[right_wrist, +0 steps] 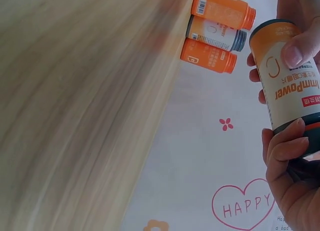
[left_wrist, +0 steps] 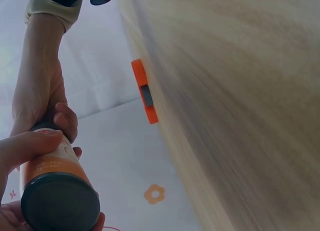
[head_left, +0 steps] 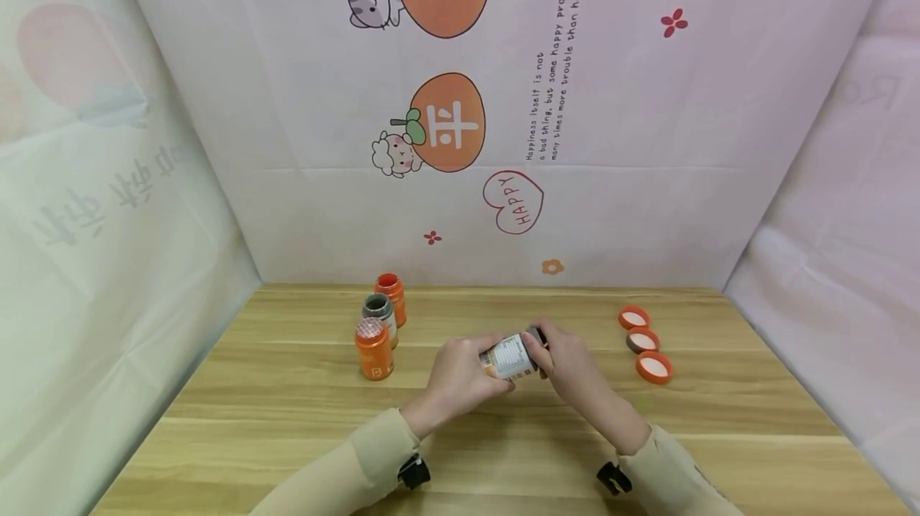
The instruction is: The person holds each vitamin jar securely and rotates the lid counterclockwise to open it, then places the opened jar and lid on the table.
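Tilted above the table, a white and orange pill bottle [head_left: 509, 358] with a dark cap [head_left: 536, 335] is between my two hands. My left hand [head_left: 465, 376] grips its body near the base, thumb pressed along the label in the right wrist view. The fingers of my right hand [head_left: 573, 364] curl around the cap end. "ImmPower" is printed on the bottle [right_wrist: 292, 86], and its dark round base [left_wrist: 61, 203] faces the left wrist camera. My right palm hides part of the cap.
Left on the table stand an orange bottle [head_left: 374, 352] with a silvery top, an uncapped grey-necked white bottle [head_left: 379, 310] and an uncapped orange bottle [head_left: 391, 292]. To the right lie two orange caps [head_left: 654, 368] and a grey-sided cap [head_left: 642, 340] between them. White printed cloth [head_left: 611, 140] surrounds the table.
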### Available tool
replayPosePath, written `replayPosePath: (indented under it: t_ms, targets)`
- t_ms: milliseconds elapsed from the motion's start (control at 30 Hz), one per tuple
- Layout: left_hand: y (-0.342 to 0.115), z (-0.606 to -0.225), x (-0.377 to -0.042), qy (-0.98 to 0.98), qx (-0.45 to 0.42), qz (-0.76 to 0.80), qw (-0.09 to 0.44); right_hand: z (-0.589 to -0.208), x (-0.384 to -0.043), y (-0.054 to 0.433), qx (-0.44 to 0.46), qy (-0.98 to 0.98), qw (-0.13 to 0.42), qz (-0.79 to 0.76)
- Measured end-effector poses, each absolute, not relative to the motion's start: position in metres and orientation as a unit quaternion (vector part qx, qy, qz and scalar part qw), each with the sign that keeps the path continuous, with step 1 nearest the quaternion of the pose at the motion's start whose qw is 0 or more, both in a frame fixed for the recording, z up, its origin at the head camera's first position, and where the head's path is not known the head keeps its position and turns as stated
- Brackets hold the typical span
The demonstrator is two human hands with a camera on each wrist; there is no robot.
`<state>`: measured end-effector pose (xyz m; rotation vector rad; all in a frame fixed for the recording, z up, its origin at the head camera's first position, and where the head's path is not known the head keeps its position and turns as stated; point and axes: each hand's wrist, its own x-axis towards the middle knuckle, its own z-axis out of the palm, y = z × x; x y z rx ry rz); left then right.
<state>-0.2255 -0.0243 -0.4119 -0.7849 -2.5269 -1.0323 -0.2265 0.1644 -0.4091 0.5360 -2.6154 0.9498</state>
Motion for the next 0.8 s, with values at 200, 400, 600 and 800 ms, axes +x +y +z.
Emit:
replayPosePath:
  t_ms: [200, 400, 600, 800]
  targets:
    - [-0.0254, -0.4138, -0.2267, -0.874, -0.273, -0.372, 0.152, -0.4106, -0.2272, 0.1646, 0.204, -0.909, 0.167, 0.322]
    - [-0.0263, -0.4139, -0.2276, -0.870, -0.279, -0.378, 0.149, -0.4113, -0.2274, 0.1651, 0.201, -0.909, 0.162, 0.328]
    - [-0.0253, -0.4148, -0.2282, -0.866, -0.276, -0.401, 0.117, -0.4145, -0.2280, 0.1665, 0.208, -0.909, 0.163, 0.321]
    - [-0.0248, -0.4157, -0.2307, -0.865, -0.263, -0.419, 0.084, -0.4186, -0.2298, 0.1684, 0.216, -0.904, 0.158, 0.332]
